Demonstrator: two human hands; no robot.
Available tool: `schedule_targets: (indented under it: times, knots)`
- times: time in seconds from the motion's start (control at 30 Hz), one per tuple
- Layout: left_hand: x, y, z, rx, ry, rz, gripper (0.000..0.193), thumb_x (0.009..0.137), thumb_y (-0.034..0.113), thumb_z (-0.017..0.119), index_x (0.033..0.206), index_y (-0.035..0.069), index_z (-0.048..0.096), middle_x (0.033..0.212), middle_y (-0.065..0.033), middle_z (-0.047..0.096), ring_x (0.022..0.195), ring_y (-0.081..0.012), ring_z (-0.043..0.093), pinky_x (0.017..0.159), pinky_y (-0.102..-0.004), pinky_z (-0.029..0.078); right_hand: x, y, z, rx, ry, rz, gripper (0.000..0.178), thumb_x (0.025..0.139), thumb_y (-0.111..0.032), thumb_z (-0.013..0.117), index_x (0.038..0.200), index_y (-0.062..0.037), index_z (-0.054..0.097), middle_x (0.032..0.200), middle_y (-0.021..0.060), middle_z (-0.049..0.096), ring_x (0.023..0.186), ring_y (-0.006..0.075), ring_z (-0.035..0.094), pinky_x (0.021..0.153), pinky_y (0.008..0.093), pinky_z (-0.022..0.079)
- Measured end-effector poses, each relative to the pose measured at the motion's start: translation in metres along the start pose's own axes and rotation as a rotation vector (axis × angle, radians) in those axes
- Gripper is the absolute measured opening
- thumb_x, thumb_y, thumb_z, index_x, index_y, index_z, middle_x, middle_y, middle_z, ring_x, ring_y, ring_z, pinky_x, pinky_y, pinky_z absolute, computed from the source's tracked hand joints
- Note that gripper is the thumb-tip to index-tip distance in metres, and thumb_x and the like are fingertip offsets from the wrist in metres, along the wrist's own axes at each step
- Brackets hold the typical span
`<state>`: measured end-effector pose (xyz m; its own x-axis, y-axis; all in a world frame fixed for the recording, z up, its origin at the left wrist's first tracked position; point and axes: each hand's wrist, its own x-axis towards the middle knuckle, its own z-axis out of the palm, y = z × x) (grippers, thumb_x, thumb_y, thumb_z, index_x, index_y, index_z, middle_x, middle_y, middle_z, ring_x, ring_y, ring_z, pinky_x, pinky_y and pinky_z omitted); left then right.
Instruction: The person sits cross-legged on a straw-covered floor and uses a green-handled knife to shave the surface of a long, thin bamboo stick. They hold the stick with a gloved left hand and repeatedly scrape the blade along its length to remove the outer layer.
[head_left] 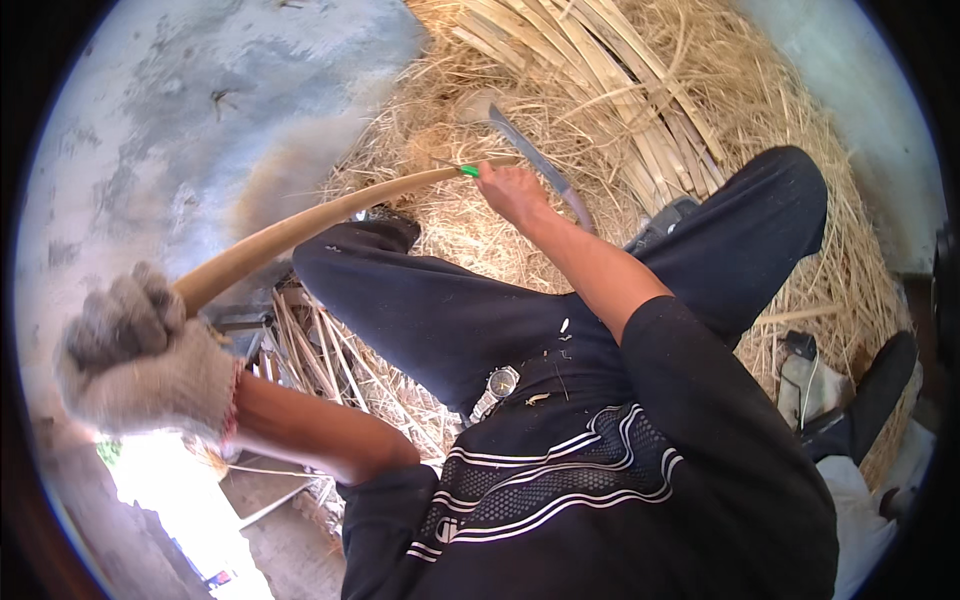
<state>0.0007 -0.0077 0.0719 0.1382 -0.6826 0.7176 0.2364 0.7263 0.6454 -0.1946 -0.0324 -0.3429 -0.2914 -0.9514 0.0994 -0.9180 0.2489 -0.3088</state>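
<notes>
My left hand [150, 360], in a grey-white knit work glove, is closed around the near end of a long, pale bamboo strip [290, 232]. The strip runs away to the right, past my bent left knee, and looks narrower toward its far end. There my right hand [512, 192], bare, is closed on a small green-handled knife [469, 171]. Its thin blade points left over the strip; whether it touches the strip I cannot tell. Just beyond the right hand, a long curved machete [535, 155] lies on the shavings, its dark handle toward me.
Straw-like shavings [420, 120] cover the floor around my legs. A bundle of split strips [625, 85] lies at the far right. More strips [310, 350] sit by my left leg. A wristwatch [497, 385] rests at my lap. A grey wall [220, 100] stands at left.
</notes>
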Motion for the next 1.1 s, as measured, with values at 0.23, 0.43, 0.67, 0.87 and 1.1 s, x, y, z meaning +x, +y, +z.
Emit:
schedule_targets:
  times: [0.23,0.43,0.67,0.87,1.1]
  knots:
    - [0.004,-0.001,-0.056,-0.033,0.117,-0.042,0.042,0.09,0.017,0.039,0.051,0.022,0.025,0.041,0.0053,0.023,0.031,-0.0056,0.018,0.03,-0.0226,0.023,-0.066,0.186,0.003,-0.086,-0.328,0.552,0.027,0.098,-0.025,0.046,0.103,-0.0085,0.068,0.1,0.017,0.069,0.089,0.0326,0.068,0.073,0.0427,0.054]
    - [0.013,-0.007,-0.061,-0.108,-0.003,-0.054,0.045,0.095,0.025,0.037,0.052,0.021,0.029,0.039,0.0054,0.024,0.03,-0.0052,0.021,0.028,-0.0233,0.025,-0.025,0.035,-0.064,0.589,-0.103,0.397,0.038,0.095,-0.04,0.055,0.099,-0.0035,0.065,0.082,0.0138,0.067,0.068,0.0263,0.065,0.068,0.0388,0.052]
    - [-0.003,0.002,-0.058,-0.153,-0.055,-0.01,0.046,0.096,0.026,0.037,0.052,0.022,0.026,0.038,0.0054,0.024,0.028,-0.0046,0.019,0.027,-0.022,0.025,-0.005,-0.015,-0.054,1.178,-0.213,0.545,0.031,0.086,-0.035,0.072,0.084,-0.004,0.066,0.068,0.0036,0.06,0.051,0.013,0.053,0.049,0.0325,0.044]
    - [-0.008,0.007,-0.047,-0.117,-0.021,0.01,0.046,0.097,0.026,0.037,0.052,0.022,0.026,0.038,0.0047,0.026,0.027,-0.0039,0.018,0.025,-0.0211,0.024,0.006,-0.02,-0.024,1.26,-0.087,0.709,0.023,0.085,-0.024,0.074,0.078,-0.0024,0.069,0.063,0.0057,0.062,0.051,0.0114,0.055,0.044,0.0296,0.042]
    - [-0.013,0.004,-0.041,-0.028,0.02,0.082,0.045,0.097,0.027,0.037,0.053,0.022,0.026,0.038,0.005,0.025,0.026,-0.0036,0.017,0.025,-0.021,0.023,0.007,-0.011,-0.02,1.237,-0.143,0.59,0.021,0.086,-0.021,0.072,0.083,-0.0007,0.068,0.059,0.0048,0.058,0.047,0.0111,0.051,0.042,0.0304,0.041]
